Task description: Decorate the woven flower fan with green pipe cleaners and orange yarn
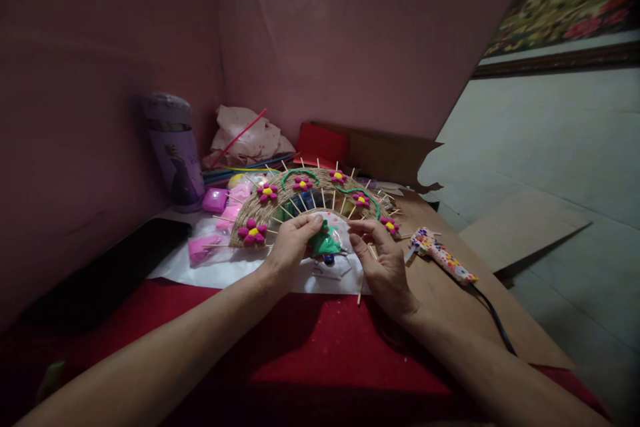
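Observation:
My left hand (294, 240) is closed, with thumb and fingers pinching a small clear bag of green modelling clay (326, 241). A bit of green clay shows at the thumb tip. Just right of the bag, my right hand (381, 260) has its fingers curved and slightly apart, with nothing visible between them. Behind both hands lies a fan-shaped twine craft (241, 212) with thin wooden sticks poking out along its curved edges. It carries several magenta clay flowers (253, 232) with yellow centres and wavy green clay strips (375, 204).
A patterned glue gun (443, 255) rests on cardboard (500, 310) to the right, its black cord trailing forward. Pink clay packets (215, 200), a purple tumbler (176, 153) and a dark flat object (110, 267) are at left. White paper (200, 270) lies over red cloth (200, 340).

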### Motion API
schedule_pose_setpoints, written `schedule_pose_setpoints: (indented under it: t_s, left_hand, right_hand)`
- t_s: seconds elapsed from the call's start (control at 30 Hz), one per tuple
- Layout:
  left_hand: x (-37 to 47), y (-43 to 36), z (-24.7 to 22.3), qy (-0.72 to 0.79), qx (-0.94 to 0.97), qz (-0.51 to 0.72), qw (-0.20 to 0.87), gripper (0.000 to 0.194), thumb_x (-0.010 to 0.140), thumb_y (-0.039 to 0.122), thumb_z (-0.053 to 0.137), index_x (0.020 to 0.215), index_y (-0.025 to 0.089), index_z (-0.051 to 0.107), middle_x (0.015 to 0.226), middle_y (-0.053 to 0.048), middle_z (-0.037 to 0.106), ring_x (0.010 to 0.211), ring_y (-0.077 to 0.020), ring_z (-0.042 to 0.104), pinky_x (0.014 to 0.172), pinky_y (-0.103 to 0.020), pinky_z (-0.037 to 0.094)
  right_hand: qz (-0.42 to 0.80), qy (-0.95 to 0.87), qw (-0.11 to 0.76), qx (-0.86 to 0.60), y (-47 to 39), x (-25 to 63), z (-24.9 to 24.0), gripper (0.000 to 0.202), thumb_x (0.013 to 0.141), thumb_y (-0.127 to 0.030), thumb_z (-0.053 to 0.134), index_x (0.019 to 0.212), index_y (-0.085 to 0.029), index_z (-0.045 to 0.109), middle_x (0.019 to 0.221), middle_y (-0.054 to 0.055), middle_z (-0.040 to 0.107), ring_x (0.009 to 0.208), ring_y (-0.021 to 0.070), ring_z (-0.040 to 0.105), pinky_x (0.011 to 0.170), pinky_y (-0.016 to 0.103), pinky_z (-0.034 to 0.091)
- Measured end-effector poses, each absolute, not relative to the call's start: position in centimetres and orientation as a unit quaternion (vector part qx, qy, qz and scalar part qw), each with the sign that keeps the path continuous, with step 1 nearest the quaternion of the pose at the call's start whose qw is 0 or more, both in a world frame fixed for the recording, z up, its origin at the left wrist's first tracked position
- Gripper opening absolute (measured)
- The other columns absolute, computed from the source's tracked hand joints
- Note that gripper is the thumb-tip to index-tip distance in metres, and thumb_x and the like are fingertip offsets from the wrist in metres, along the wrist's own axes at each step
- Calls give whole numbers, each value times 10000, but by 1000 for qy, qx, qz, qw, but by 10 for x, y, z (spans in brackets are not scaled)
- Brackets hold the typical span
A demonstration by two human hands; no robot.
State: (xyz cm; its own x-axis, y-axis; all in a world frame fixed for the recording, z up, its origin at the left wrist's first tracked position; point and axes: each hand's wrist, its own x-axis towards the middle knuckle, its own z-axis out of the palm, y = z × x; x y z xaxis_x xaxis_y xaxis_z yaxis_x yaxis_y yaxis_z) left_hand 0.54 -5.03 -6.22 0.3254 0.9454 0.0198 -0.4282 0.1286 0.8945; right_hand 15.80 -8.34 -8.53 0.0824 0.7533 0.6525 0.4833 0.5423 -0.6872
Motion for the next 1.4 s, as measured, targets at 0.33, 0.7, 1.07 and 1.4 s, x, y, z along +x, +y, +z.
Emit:
schedule_pose_setpoints:
  t_s: [0.33, 0.7, 1.07, 1.4]
  left_hand:
    - [5, -49, -67, 317, 456, 477, 682, 223, 674, 325, 686, 768, 127, 645, 632, -3, 580, 477, -86, 499, 422, -214, 415]
    - [5, -49, -67, 315, 454, 480, 681, 234, 661, 326, 700, 779, 128, 658, 654, -14, 598, 509, -87, 511, 469, -215, 433]
    - [6, -48, -69, 313, 457, 479, 681, 193, 642, 284, 707, 637, 112, 621, 597, -15, 582, 512, -85, 510, 496, -207, 412]
    - [4, -52, -65, 342, 476, 464, 664, 236, 667, 310, 685, 569, 137, 558, 523, 13, 524, 468, -73, 454, 456, -205, 343]
  right_hand:
    - [120, -729, 530, -416, -89, 156, -86, 104, 856, -210, 549, 905, -219, 641, 833, 23, 623, 749, 163, 576, 664, 294, 460]
    - [94, -734, 523, -422, -88, 155, -85, 108, 858, -221, 546, 910, -228, 641, 873, 32, 631, 805, 180, 593, 710, 319, 483]
    - [146, -738, 499, -430, -87, 155, -89, 144, 859, -218, 536, 947, -205, 648, 848, 26, 686, 750, 168, 629, 681, 292, 503]
    - [192, -732, 486, -438, -87, 155, -89, 152, 874, -257, 517, 939, -197, 641, 822, 25, 659, 720, 156, 599, 651, 278, 496]
